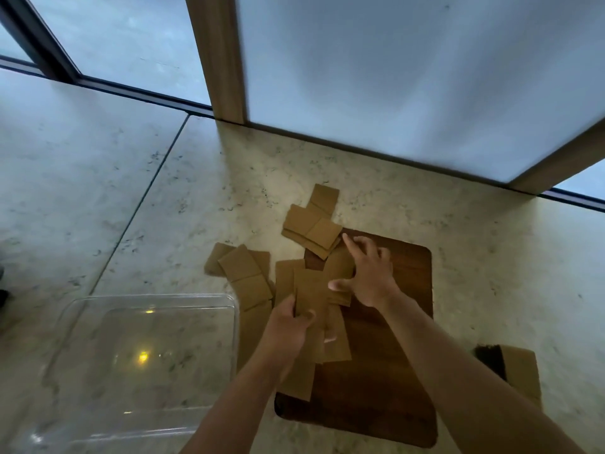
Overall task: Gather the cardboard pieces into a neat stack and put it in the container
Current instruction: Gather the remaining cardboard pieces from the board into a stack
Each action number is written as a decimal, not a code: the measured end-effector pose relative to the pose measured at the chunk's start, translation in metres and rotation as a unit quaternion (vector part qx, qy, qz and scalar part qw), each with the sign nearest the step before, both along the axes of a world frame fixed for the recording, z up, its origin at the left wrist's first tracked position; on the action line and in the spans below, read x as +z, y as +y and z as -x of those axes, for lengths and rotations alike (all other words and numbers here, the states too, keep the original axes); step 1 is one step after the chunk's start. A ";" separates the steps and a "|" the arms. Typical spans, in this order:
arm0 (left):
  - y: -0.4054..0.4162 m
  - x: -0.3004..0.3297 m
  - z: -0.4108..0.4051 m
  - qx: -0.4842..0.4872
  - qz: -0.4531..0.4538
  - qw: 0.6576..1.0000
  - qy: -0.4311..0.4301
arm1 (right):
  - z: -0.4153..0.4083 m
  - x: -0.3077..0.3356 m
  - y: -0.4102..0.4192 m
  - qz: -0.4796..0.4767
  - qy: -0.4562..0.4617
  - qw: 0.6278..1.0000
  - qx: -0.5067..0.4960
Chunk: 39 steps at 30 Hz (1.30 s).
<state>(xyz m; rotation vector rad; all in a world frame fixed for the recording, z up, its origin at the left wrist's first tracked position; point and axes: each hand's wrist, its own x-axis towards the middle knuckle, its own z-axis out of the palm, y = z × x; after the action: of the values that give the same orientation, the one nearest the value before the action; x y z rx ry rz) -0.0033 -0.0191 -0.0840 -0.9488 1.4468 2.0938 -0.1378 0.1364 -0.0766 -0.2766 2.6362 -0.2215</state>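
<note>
Where scattered, flat brown cardboard pieces (pixel 244 276)

A single head-worn wide-angle camera looks steeply down and forward over the person's two forearms onto the stone floor (pixel 98 198). It sits close above the wooden board (pixel 393 371), with frosted panels (pixel 393 77) filling the upper, far part of the view.

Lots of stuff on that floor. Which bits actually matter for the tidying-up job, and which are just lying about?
Part of the job:
- scattered cardboard pieces
- partial stack, gripped by the left hand
- right hand, reaching over the pieces
- clear container, with no cardboard in it yet

Just lying about:
- wooden board under some pieces
- cardboard box at the right
- stone floor
</note>
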 end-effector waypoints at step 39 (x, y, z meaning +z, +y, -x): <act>0.022 0.008 -0.015 0.015 0.135 0.986 0.100 | -0.108 0.014 0.028 0.333 -0.187 0.908 -0.175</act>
<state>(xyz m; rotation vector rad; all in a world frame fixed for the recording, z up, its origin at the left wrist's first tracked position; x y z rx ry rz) 0.0117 0.0027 -0.0760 -0.8800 1.8669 2.1011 -0.0299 0.1645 -0.0623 0.0328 2.1257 -1.1773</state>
